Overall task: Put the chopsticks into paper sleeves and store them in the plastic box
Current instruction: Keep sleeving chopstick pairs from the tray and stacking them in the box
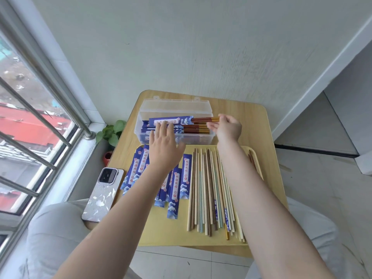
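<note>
You sit at a small wooden table by a window. Nearest you on the tray lie many bare chopsticks and a fan of empty paper sleeves, so most of the work is left. Beyond them your left hand is spread open over the plastic box, and your right hand pinches the ends of a sleeved pair above the few already stored.
</note>
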